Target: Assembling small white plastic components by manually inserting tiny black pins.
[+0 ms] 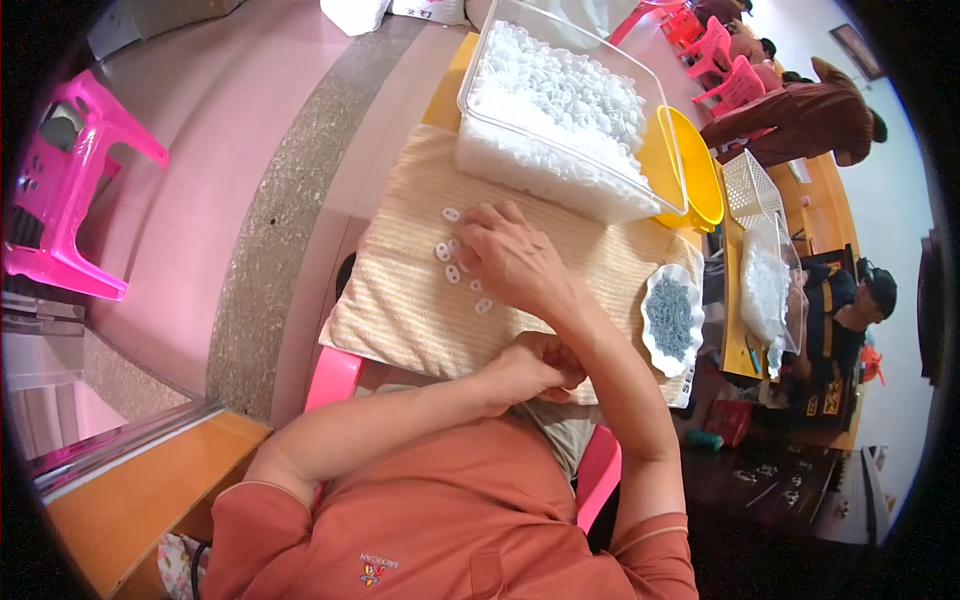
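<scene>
Your right hand point(510, 250) is half-curled over the white bits point(443, 252) mid-frame, can't tell if it's pinching any. Your left hand point(535, 368) is bunched up lower-center, grip hidden.

- Hands: two, a left hand point(538, 366) and a right hand point(512, 258)
- Loose white two-hole pieces point(484, 306): at least six, some partly hidden by the right hand
- Towel point(400, 290): one
- Large clear bin point(540, 172): one; its white contents, too many to count
- Scalloped dish point(654, 345): one; its grey pieces point(670, 316), too small to count
- Yellow tub point(706, 182): one
- Perforated white basket point(750, 186): one
- Pink chairs point(735, 88), upper right: at least two
- Other people point(795, 115): at least two
</scene>
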`<state>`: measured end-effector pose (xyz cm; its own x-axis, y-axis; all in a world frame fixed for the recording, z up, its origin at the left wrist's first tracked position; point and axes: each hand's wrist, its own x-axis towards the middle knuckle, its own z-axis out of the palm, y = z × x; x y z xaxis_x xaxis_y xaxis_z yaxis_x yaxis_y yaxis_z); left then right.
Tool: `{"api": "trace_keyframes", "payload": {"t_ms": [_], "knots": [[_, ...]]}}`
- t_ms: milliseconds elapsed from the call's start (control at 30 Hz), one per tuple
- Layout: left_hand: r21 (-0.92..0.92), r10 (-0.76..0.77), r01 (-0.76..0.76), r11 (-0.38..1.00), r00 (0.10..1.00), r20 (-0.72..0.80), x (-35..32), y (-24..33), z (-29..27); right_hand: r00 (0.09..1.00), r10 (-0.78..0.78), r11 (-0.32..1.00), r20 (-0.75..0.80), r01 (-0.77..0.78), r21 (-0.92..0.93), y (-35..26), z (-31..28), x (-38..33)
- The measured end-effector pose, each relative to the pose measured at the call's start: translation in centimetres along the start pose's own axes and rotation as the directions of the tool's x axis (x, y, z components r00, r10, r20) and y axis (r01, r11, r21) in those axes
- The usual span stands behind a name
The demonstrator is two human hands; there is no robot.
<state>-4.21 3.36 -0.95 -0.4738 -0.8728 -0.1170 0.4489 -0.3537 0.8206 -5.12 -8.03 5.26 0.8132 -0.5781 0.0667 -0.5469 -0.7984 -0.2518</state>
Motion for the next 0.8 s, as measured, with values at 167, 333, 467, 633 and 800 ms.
{"api": "trace_keyframes", "payload": {"t_ms": [167, 333, 467, 633, 800], "knots": [[0.016, -0.181, 0.181, 0.983, 0.983, -0.010, 0.2, -0.1, -0.5, 0.962, -0.079, 0.991, -0.261, 0.103, 0.082, -0.9, -4.6, -0.9], [-0.063, -0.148, 0.149, 0.987, 0.989, 0.013, -0.6, 1.7, -0.5, 0.902, -0.030, 0.996, -0.432, 0.063, 0.064, 3.3, -11.8, 2.1], [-0.207, -0.240, 0.230, 0.951, 0.971, -0.022, -0.8, 1.9, -0.2, 0.984, 0.082, 0.970, -0.157, -0.043, 0.239, 6.9, -12.7, 5.9], [-0.214, -0.237, 0.234, 0.949, 0.971, 0.012, -0.9, 2.1, -0.5, 0.971, -0.209, 0.975, 0.113, 0.198, 0.101, 8.6, -11.2, 10.2], [-0.216, -0.255, 0.252, 0.943, 0.967, 0.014, -0.9, 2.7, -0.7, 0.938, -0.296, 0.955, 0.180, 0.285, 0.085, 9.4, -8.8, 13.2]]}}
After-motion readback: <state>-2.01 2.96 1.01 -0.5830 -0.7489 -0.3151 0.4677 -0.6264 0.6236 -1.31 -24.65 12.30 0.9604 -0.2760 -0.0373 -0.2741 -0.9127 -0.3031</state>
